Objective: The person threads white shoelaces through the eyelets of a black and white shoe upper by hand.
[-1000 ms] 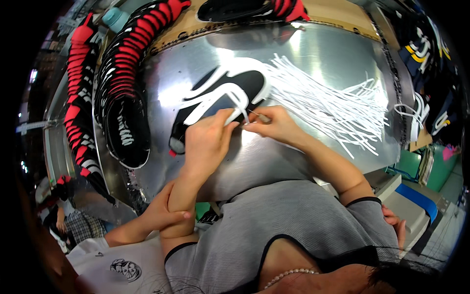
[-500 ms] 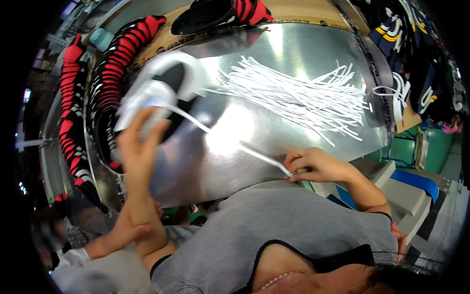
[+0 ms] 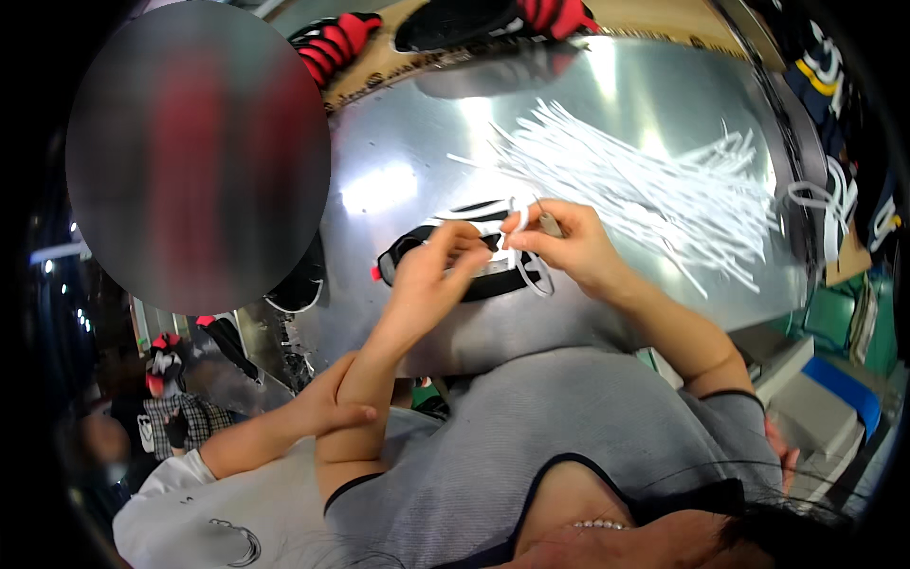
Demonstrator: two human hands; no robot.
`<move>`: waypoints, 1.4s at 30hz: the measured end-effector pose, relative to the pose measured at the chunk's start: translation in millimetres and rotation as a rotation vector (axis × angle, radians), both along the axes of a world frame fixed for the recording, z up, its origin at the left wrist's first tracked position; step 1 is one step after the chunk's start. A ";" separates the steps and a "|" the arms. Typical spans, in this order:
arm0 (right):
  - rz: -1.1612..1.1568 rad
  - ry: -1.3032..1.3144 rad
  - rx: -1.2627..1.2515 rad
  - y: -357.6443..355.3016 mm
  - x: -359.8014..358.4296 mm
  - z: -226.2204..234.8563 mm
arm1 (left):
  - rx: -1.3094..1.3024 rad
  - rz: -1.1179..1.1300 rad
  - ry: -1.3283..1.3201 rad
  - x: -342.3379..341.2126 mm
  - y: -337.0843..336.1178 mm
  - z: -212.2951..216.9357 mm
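A black and white shoe upper (image 3: 503, 284) with a small red tab lies on the metal tabletop in front of me. My left hand (image 3: 431, 275) is over its middle, fingers curled and closed on its edge by the lacing opening. At the other end of the upper, my right hand (image 3: 573, 247) pinches a white shoelace (image 3: 521, 216). A small metal tool (image 3: 550, 225) with a thin tip is tucked in the same right fingers. The lace also loops out past the upper's near side. Exactly what my left fingertips pinch is partly hidden.
Loose white laces (image 3: 626, 180) are piled on the metal table (image 3: 427, 337). Black and red uppers (image 3: 474, 27) stand along the far edge. More laces (image 3: 834, 204) hang at the right. Another person's hand (image 3: 341, 394) rests against my left forearm. A grey blurred oval covers the upper left.
My left hand has come down and right from its raised place, and my right hand has moved up to meet it. The lace stretched between them is now gathered at the upper. The view has shifted left.
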State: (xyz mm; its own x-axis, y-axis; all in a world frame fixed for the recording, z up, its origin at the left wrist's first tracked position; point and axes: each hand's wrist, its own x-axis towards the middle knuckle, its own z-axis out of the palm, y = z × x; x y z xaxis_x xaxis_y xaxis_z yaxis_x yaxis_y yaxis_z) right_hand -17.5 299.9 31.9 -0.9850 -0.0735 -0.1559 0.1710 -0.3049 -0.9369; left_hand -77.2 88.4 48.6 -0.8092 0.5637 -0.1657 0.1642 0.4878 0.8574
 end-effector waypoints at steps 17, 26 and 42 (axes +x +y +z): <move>-0.204 0.525 0.448 7.0 7.0 -76.3 | 1.270 -0.155 -0.035 -4.8 -80.8 123.4; -0.120 0.134 0.012 5.5 21.8 -93.1 | -0.179 -0.109 0.754 43.8 7.3 -12.7; -0.058 0.176 0.182 -4.0 -1.9 -69.0 | -0.176 -0.003 0.235 1.7 -18.5 -28.9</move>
State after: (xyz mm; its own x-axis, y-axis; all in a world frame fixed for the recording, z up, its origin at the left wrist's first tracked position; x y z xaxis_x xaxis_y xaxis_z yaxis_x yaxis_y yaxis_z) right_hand -19.4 295.9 -37.1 -0.9999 -0.0022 0.0126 -0.0122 -0.1335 -0.9910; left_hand -75.4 69.9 19.8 -0.8353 0.5453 -0.0700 0.3497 0.6252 0.6978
